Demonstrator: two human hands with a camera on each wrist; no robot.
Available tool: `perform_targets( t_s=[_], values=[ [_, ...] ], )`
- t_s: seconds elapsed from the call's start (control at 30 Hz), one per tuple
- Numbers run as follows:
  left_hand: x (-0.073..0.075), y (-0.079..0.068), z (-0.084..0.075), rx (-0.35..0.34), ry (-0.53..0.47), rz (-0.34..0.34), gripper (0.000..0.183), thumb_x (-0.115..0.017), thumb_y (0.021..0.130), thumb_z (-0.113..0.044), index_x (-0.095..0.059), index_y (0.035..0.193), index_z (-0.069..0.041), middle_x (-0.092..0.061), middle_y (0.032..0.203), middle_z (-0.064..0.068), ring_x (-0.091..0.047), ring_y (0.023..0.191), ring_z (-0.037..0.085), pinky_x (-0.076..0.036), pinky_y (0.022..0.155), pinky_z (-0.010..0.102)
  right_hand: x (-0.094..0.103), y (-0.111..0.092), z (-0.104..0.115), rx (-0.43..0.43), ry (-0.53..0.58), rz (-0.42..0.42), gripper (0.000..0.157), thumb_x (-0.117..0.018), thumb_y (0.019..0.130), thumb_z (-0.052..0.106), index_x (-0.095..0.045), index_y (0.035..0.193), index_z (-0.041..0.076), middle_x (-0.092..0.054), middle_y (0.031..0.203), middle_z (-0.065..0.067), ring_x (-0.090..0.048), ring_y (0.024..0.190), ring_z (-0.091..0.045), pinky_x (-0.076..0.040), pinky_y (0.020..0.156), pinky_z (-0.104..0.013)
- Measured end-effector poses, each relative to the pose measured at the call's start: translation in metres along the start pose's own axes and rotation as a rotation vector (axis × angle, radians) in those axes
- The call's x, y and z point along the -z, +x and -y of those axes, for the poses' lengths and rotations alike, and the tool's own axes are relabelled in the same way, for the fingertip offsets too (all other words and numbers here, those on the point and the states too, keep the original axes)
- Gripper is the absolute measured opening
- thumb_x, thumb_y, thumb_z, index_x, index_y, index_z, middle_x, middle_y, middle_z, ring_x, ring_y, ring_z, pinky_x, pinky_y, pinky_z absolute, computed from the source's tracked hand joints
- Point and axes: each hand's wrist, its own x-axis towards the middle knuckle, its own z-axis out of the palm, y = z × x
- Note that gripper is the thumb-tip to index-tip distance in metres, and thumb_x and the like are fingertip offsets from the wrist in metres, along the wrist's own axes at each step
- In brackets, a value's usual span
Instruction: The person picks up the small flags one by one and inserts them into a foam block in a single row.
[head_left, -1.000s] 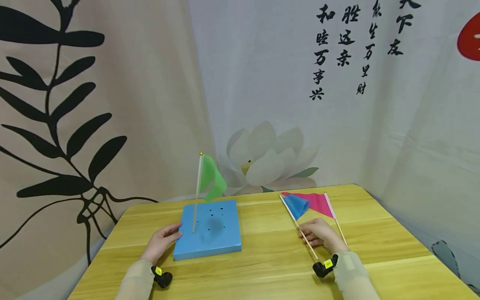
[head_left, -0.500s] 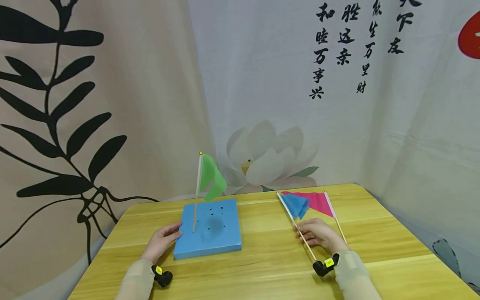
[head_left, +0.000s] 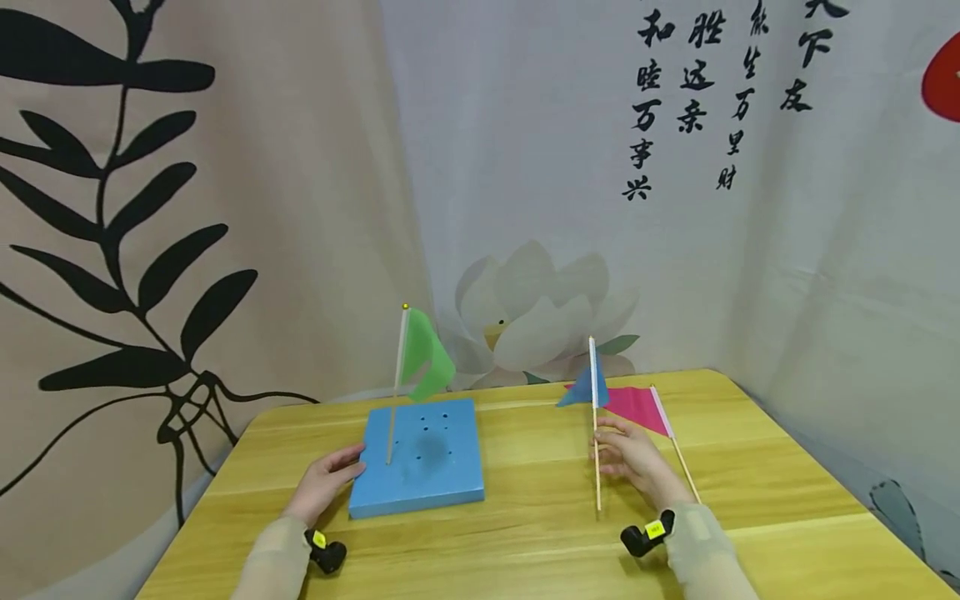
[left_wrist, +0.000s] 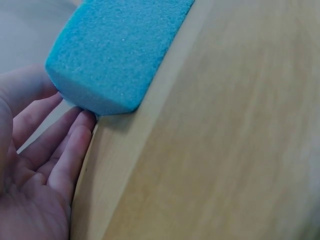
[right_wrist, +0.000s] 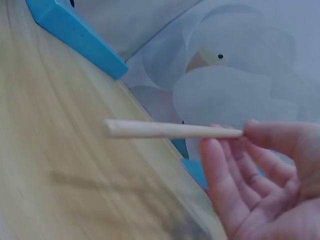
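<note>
- Rests loosely extended fingers of the left hand (head_left: 321,492) against the left edge of the blue foam block (head_left: 438,487) on the desk (head_left: 525,542), likely steadying it.
- Pinches the blue flag (head_left: 594,387) nearly upright in the fingers of the right hand (head_left: 637,462), lower tip off the desk, presumably to leave that end free.
- Has the green flag (head_left: 422,358) standing slightly tilted in the block, probably held by a hole.
- Has the pink flag (head_left: 639,408) lying behind, partly hidden by the blue one.
- Ends at a printed curtain (head_left: 510,167), writing cut off above.
</note>
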Motion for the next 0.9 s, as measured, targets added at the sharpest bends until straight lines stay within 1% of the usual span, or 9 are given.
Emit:
perform_targets(
  t_s=[0.13,0.2,0.33,0.37,0.47,0.7,0.77,0.9],
  values=[
    [0.0,-0.001,0.001,-0.016,0.013,-0.001,0.057,-0.066,0.094,-0.028,-0.048,0.143,-0.006,-0.044,0.146,0.017,-0.042,0.132,0.034,-0.038,0.107,0.047,-0.007,-0.002,0.004,0.086,0.036,-0.06,0.031,-0.057,0.098,0.01,-0.047,0.126,0.004,-0.065,0.094,-0.009,-0.068,0.078,-0.023,-0.059,0.066,-0.037],
    [0.0,-0.001,0.001,-0.024,0.023,0.0,0.058,-0.066,0.094,-0.029,-0.048,0.144,-0.006,-0.044,0.145,0.018,-0.042,0.132,0.034,-0.038,0.107,0.047,-0.012,-0.003,0.007,0.136,0.068,-0.075,0.027,-0.057,0.098,0.009,-0.048,0.124,0.007,-0.065,0.094,-0.009,-0.068,0.079,-0.024,-0.06,0.067,-0.038],
    [0.001,-0.001,0.001,-0.021,0.016,-0.001,0.057,-0.066,0.094,-0.029,-0.048,0.143,-0.006,-0.044,0.146,0.017,-0.042,0.132,0.034,-0.038,0.107,0.047,-0.02,-0.006,0.015,0.213,0.149,-0.102,0.024,-0.057,0.098,0.007,-0.051,0.12,0.01,-0.066,0.092,-0.008,-0.069,0.08,-0.024,-0.06,0.065,-0.039],
    [0.001,-0.002,0.0,-0.016,0.01,-0.002,0.057,-0.066,0.094,-0.029,-0.048,0.143,-0.006,-0.044,0.146,0.017,-0.042,0.132,0.033,-0.037,0.108,0.047,-0.022,-0.006,0.016,0.225,0.158,-0.107,0.022,-0.057,0.098,0.007,-0.052,0.118,0.012,-0.066,0.092,-0.007,-0.069,0.08,-0.023,-0.06,0.065,-0.038],
    [0.001,-0.002,-0.001,-0.016,0.012,-0.003,0.057,-0.066,0.094,-0.029,-0.048,0.143,-0.006,-0.044,0.146,0.017,-0.042,0.132,0.034,-0.037,0.108,0.048,-0.026,-0.007,0.021,0.254,0.182,-0.115,0.021,-0.057,0.098,0.007,-0.052,0.118,0.014,-0.066,0.091,-0.005,-0.069,0.079,-0.021,-0.06,0.065,-0.037],
    [0.002,-0.004,-0.003,-0.035,0.022,-0.011,0.057,-0.065,0.095,-0.028,-0.048,0.143,-0.004,-0.044,0.145,0.019,-0.042,0.131,0.036,-0.037,0.107,0.05,-0.033,-0.008,0.028,0.319,0.196,-0.121,0.027,-0.06,0.097,0.009,-0.049,0.121,0.008,-0.068,0.091,-0.003,-0.069,0.079,-0.018,-0.06,0.067,-0.038],
    [0.002,-0.003,-0.002,-0.035,0.019,-0.011,0.057,-0.065,0.095,-0.028,-0.048,0.143,-0.004,-0.044,0.145,0.019,-0.043,0.131,0.035,-0.037,0.107,0.049,-0.036,-0.008,0.03,0.334,0.211,-0.121,0.025,-0.061,0.097,0.009,-0.05,0.119,0.009,-0.068,0.091,-0.004,-0.069,0.079,-0.019,-0.06,0.067,-0.039],
    [0.001,-0.003,0.0,-0.032,0.014,-0.014,0.056,-0.065,0.095,-0.027,-0.049,0.143,-0.004,-0.045,0.144,0.018,-0.043,0.131,0.035,-0.038,0.106,0.048,-0.046,-0.008,0.035,0.36,0.231,-0.12,0.021,-0.062,0.096,0.008,-0.054,0.114,0.016,-0.068,0.092,-0.006,-0.069,0.079,-0.021,-0.06,0.066,-0.04]
  ],
)
